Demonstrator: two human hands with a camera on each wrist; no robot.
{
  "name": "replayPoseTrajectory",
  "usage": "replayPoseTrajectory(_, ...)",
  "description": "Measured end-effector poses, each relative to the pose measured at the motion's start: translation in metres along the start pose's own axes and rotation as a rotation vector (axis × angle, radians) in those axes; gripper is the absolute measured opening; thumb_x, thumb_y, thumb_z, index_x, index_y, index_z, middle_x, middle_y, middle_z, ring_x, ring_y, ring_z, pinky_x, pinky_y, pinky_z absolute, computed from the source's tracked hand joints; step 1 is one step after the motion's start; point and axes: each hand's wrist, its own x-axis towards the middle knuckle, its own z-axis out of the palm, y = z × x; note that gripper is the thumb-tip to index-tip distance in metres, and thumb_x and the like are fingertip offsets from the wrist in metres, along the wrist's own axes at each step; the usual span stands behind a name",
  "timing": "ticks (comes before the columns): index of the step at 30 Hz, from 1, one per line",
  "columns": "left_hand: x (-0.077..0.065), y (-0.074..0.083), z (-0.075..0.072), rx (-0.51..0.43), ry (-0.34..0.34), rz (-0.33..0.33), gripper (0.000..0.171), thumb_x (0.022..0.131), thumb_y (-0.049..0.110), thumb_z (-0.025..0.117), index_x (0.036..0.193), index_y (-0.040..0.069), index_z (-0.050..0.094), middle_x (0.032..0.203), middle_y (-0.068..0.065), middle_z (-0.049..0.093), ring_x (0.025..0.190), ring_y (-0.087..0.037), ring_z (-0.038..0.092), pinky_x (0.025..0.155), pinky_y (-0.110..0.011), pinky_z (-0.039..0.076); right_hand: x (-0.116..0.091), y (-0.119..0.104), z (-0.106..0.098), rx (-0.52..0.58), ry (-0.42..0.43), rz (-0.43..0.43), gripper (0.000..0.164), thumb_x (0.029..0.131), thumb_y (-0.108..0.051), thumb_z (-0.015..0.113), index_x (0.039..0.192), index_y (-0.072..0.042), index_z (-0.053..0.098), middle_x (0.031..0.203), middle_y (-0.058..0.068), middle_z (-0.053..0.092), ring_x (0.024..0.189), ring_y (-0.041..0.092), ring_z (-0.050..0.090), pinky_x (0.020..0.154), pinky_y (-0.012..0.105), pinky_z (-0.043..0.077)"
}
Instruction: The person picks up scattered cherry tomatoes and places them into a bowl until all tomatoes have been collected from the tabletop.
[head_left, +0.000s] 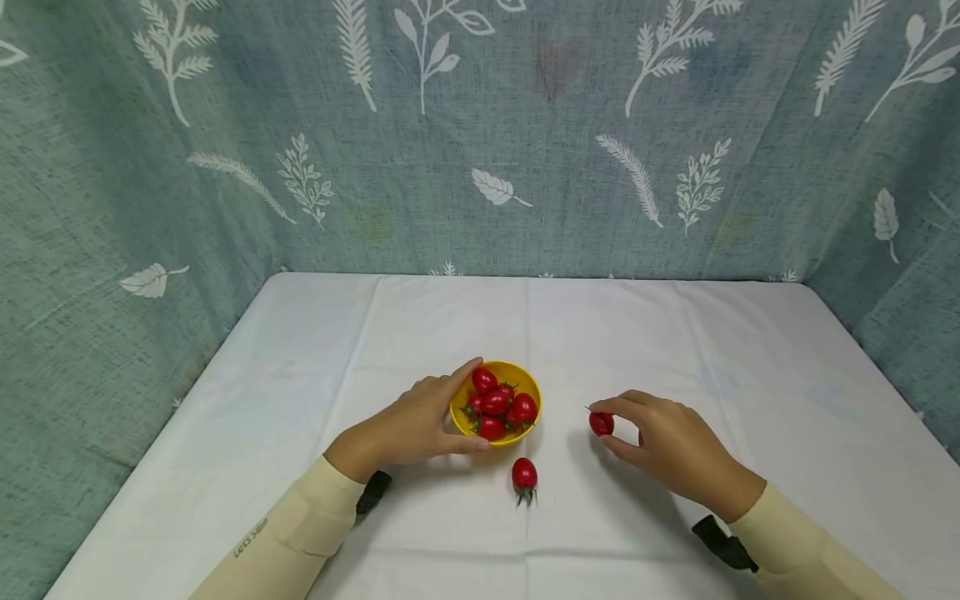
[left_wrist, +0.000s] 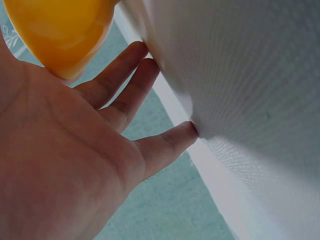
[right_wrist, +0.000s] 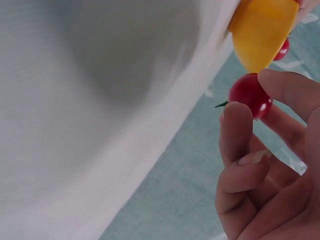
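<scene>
A yellow bowl (head_left: pixel 456 414) with several red cherry tomatoes (head_left: pixel 496 402) in it stands on the white cloth. My left hand (head_left: pixel 423 421) holds this bowl from its left side, index finger at the far rim and thumb at the near rim. In the left wrist view, the other fingers (left_wrist: pixel 132 95) stretch down to the cloth. To the right of the bowl, my right hand (head_left: pixel 667 437) pinches a cherry tomato (right_wrist: pixel 247 94) between thumb and fingertips, its green stem showing. One loose tomato (head_left: pixel 524 475) with a green calyx lies on the cloth, nearer me than the bowl.
The table (head_left: pixel 420 308) is covered by a creased white cloth. A grey-green curtain (head_left: pixel 480 142) with white leaf prints hangs behind it and along both sides. Black straps (head_left: pixel 723 543) show at both wrists, beside cream sleeves.
</scene>
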Motion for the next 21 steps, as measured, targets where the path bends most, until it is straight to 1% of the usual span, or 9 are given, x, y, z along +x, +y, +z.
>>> replayPoseTrajectory(3, 0.0, 0.0, 0.0, 0.006, 0.001, 0.001, 0.111, 0.076, 0.069, 0.074, 0.161, 0.035, 0.013, 0.154, -0.006, 0.046, 0.134, -0.031, 0.045, 0.106, -0.056, 0.043, 0.005, -0.003, 0.0, 0.013, 0.037, -0.032, 0.04, 0.078, -0.02, 0.087, 0.115, -0.021, 0.074, 0.103, -0.007, 0.073, 0.067, 0.002, 0.055, 0.058, 0.018, 0.048)
replayPoseTrajectory(9, 0.0, 0.0, 0.001, 0.01, 0.006, 0.002, 0.111, 0.076, 0.068, 0.074, 0.161, 0.034, 0.013, 0.154, -0.005, 0.045, 0.134, -0.031, 0.044, 0.107, -0.056, 0.043, 0.015, -0.013, -0.003, 0.068, 0.066, -0.086, 0.041, 0.079, -0.018, 0.085, 0.118, -0.021, 0.071, 0.103, -0.007, 0.072, 0.055, -0.002, 0.04, 0.051, 0.015, 0.04)
replayPoseTrajectory(12, 0.001, 0.0, 0.001, 0.007, 0.011, 0.003, 0.11, 0.076, 0.067, 0.075, 0.161, 0.034, 0.014, 0.154, -0.005, 0.045, 0.135, -0.03, 0.044, 0.106, -0.056, 0.043, 0.021, -0.02, -0.003, 0.086, 0.077, -0.111, 0.04, 0.081, -0.018, 0.084, 0.119, -0.021, 0.071, 0.104, -0.007, 0.072, 0.055, -0.001, 0.04, 0.051, 0.015, 0.04)
replayPoseTrajectory(17, 0.0, 0.001, 0.001, 0.003, 0.007, -0.001, 0.11, 0.076, 0.068, 0.075, 0.161, 0.034, 0.014, 0.154, -0.005, 0.046, 0.134, -0.031, 0.044, 0.106, -0.056, 0.043, 0.032, -0.028, -0.002, 0.107, 0.069, -0.124, 0.04, 0.082, -0.017, 0.083, 0.12, -0.021, 0.07, 0.107, -0.006, 0.072, 0.056, -0.001, 0.043, 0.052, 0.015, 0.042)
replayPoseTrajectory(21, 0.0, 0.001, 0.0, 0.006, 0.007, 0.0, 0.111, 0.076, 0.069, 0.074, 0.161, 0.033, 0.015, 0.153, -0.005, 0.047, 0.133, -0.031, 0.045, 0.106, -0.055, 0.044, 0.039, -0.033, -0.001, 0.118, 0.074, -0.145, 0.04, 0.083, -0.017, 0.082, 0.121, -0.019, 0.07, 0.108, -0.004, 0.072, 0.058, 0.0, 0.044, 0.052, 0.015, 0.043)
